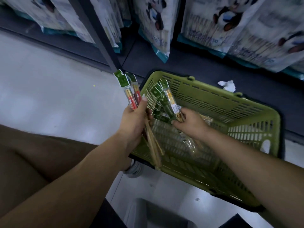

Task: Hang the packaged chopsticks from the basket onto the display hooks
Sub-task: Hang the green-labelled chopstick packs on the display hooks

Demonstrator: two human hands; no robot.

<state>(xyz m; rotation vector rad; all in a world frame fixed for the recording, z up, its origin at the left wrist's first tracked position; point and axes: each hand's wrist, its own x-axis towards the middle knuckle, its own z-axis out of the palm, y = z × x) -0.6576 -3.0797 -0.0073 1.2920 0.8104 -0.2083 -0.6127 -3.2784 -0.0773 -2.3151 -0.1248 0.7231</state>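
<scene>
Head cam | my left hand [131, 120] clutching two red chopstick packs [130, 96] beside the basket | right hand [192, 124] pinching one yellow chopstick pack [170, 97] over the one green basket [238, 106] | more packs inside, too blurry to count lol

This is looking like a shop aisle: rows of identical panda-printed packs [218, 25] are lining dark display shelving [97, 37], and a green plastic shopping basket [256, 112] (slotted walls, holding retail-packed chopsticks [158, 112] with green header cards) is sitting low beside the pale floor [49, 89].
</scene>
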